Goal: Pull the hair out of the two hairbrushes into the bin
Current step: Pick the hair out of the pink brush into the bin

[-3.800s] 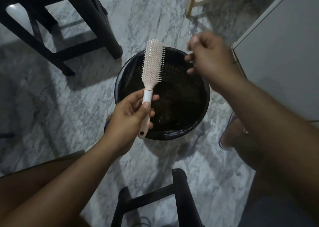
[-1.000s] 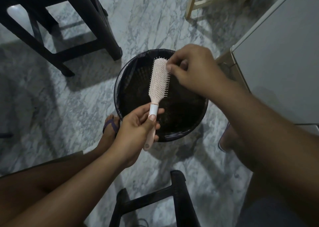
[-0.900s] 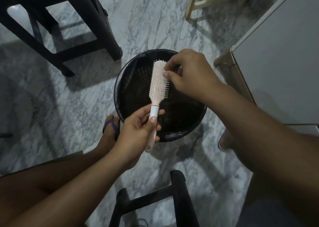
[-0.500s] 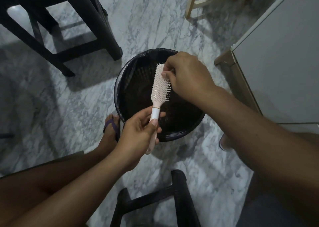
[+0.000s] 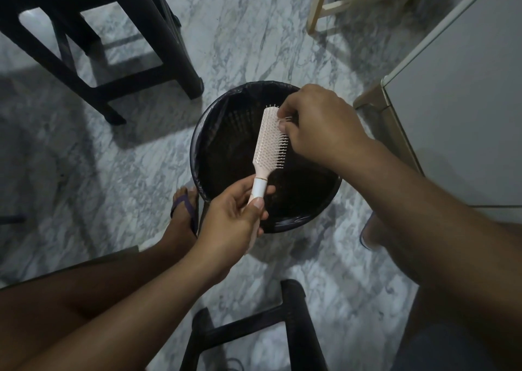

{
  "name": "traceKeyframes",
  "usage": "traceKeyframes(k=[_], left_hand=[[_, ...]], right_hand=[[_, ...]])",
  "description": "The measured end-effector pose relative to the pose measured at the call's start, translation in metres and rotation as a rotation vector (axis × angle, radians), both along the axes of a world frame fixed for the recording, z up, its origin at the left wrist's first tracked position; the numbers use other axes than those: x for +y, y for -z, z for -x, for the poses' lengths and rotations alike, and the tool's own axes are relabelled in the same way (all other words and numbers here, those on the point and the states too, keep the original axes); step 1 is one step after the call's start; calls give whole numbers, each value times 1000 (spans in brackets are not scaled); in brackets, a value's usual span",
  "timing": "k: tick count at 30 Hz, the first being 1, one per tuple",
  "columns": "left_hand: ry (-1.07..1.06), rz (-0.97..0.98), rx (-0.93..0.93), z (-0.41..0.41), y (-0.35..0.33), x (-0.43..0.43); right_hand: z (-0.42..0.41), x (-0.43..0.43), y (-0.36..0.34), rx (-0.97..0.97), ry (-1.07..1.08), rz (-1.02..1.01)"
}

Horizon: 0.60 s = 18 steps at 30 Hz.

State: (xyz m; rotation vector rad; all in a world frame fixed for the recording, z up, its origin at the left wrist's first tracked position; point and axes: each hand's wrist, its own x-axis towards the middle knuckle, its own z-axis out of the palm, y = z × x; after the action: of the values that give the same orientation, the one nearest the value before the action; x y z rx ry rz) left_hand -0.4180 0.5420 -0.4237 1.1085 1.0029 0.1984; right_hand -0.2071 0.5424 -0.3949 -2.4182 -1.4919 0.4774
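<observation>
Nearest the camera, black frame of a dark stool [image 5: 293,314] on the grey-veined white marble floor [image 5: 113,178], flanked by two bare forearms reaching forward. Left hand [image 5: 231,218] closed around the handle of a pale pink plastic paddle hairbrush with a white collar [image 5: 268,142], thumb pressed along the collar, brush head tilted up and away with bristles facing right. Behind that hand, a foot in a purple-strapped sandal [image 5: 185,209], just beside the near-left edge of the bin. Brush held directly above the open mouth of a round black bin lined with a dark bag [image 5: 214,133], standing on the floor. Right hand [image 5: 322,127] bent down over the upper half of the brush head, fingertips [image 5: 282,123] pinched together among the bristles; whether any hair was caught in the pinch, too fine and dark to tell. Only one hairbrush in sight. To the right, a pale grey cabinet with a light edge [image 5: 452,102]. Farther off, at upper left, legs and rungs of a second black stool [image 5: 158,46]; at the top, legs of a light wooden stool [image 5: 339,0], well apart from the bin.
</observation>
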Motion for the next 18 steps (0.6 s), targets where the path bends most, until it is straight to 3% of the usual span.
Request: traceKeyframes(k=[5, 12, 15, 18], left_hand=[[65, -110, 29, 3, 2, 3], [-19, 35, -23, -3, 1, 4], [-43, 51, -53, -3, 1, 6], [-51, 72, -87, -4, 1, 8]], right_hand=[[4, -4, 1, -38, 32, -42], [-16, 4, -3, 373, 235, -244], [-31, 3, -7, 393, 326, -296], [-28, 1, 0, 433, 341, -177]])
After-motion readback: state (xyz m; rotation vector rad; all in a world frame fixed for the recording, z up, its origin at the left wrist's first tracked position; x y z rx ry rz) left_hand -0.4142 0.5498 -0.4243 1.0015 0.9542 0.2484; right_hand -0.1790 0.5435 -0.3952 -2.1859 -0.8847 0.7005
